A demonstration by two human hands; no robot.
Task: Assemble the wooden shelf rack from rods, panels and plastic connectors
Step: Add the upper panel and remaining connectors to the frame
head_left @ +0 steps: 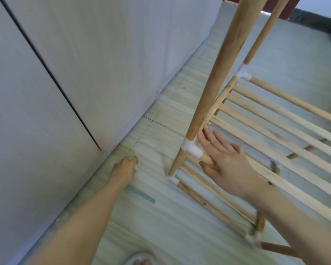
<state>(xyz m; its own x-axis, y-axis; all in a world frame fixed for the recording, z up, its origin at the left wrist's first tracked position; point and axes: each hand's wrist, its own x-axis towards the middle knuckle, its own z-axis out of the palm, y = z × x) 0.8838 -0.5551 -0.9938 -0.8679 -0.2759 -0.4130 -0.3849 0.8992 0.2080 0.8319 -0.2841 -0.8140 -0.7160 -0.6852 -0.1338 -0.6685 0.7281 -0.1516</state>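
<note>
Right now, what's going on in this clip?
A person is partway through building a wooden shelf rack on a tiled floor beside a pale wall. The right hand lies with straight fingers against the rack's slatted shelf, next to a white plastic connector that joins an upright rod to the frame. The left hand reaches down to the floor near the wall; whether it holds anything is unclear. Two tiers are already joined.

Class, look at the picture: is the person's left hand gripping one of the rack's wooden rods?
No. The left hand reaches down to the floor, apart from the rack; only the right hand touches it.
</note>
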